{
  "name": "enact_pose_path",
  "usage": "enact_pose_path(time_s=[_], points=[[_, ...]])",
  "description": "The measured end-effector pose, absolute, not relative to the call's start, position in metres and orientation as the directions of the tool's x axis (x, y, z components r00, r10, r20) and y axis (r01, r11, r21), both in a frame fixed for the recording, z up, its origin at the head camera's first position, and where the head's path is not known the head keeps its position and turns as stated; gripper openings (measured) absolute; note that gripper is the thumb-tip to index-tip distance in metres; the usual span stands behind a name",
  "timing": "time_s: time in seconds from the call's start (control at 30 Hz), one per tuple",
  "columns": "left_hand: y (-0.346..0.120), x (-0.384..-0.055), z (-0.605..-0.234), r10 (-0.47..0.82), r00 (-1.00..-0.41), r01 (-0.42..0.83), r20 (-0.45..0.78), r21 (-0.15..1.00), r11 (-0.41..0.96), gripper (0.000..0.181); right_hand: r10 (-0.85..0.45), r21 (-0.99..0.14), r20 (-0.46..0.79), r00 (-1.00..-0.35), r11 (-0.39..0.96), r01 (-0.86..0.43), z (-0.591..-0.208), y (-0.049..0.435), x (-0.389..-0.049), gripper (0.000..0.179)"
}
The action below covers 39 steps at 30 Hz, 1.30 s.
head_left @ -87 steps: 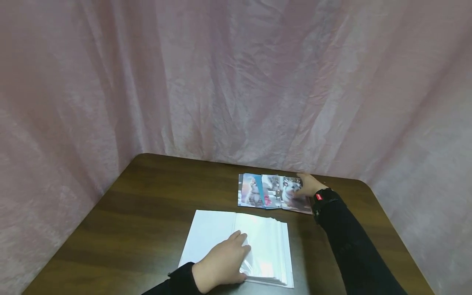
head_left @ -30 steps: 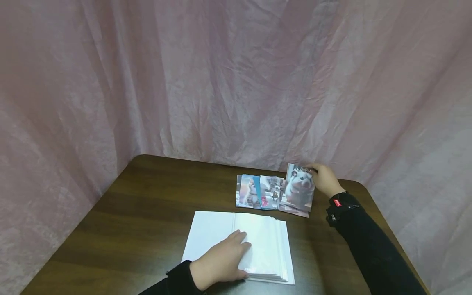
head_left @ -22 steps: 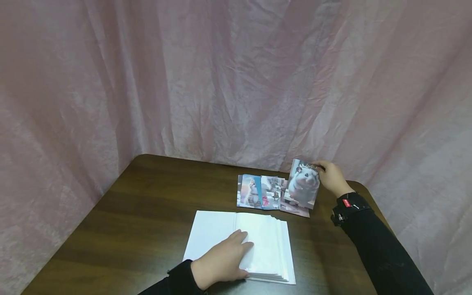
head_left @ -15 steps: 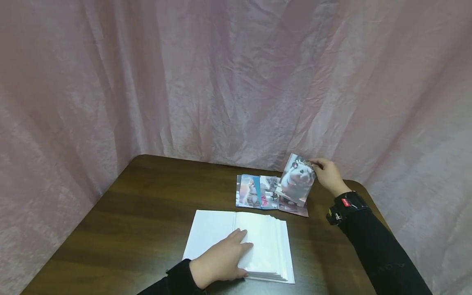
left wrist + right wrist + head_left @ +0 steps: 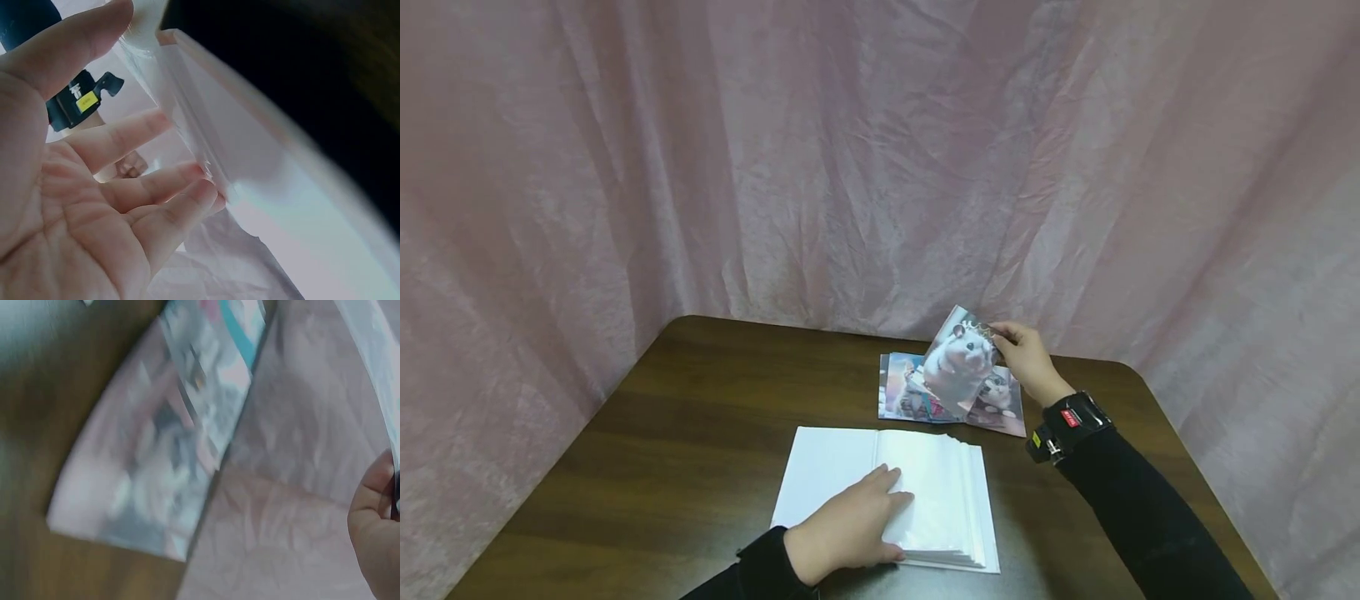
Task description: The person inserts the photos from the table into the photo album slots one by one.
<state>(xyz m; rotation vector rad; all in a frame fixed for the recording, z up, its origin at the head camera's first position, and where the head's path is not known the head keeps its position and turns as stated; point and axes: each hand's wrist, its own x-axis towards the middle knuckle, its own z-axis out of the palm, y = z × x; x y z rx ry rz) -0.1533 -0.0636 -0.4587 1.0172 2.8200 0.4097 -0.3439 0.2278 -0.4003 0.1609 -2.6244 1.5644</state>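
My right hand (image 5: 1028, 362) pinches a photo card (image 5: 958, 367) by its upper right edge. The card shows a white, crowned, hamster-like animal and is tilted above the other photos. Under and beside it, overlapping photo cards (image 5: 1000, 404) lie on the table; the raised card partly covers them. In the right wrist view, the lying photos (image 5: 150, 469) look blurred. Nearer, an opened white photo album (image 5: 827, 467) lies flat with its clear sleeves on the right. My left hand (image 5: 850, 525) rests on it by the spine, and in the left wrist view its loosely extended fingers touch a clear sleeve (image 5: 206, 112).
The brown wooden table (image 5: 662, 467) has rounded far corners. A pink curtain (image 5: 865, 167) hangs right behind its back edge, close beyond the photos.
My right hand first reached onto the photos, then picked up the crowned-animal card, and has now carried it left over the others. The left hand has stayed on the album.
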Motion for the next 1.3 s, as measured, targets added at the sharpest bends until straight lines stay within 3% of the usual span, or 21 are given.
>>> enact_pose_path(time_s=[0.33,0.67,1.3], points=[[-0.067,-0.152,-0.459,0.651,-0.759,0.632,0.015,0.263,0.729,0.067,0.043,-0.904,0.106,-0.993,0.420,-0.079,-0.432,0.196,-0.340,0.034],[-0.069,-0.150,-0.460,0.647,-0.762,0.628,0.024,0.270,0.730,0.066,0.045,-0.909,0.049,-0.998,0.416,-0.026,-0.450,0.182,-0.342,0.034],[-0.068,-0.149,-0.460,0.646,-0.763,0.631,0.034,0.259,0.732,0.064,0.029,-0.872,0.034,-0.999,0.490,-0.016,-0.453,0.180,-0.339,0.030]])
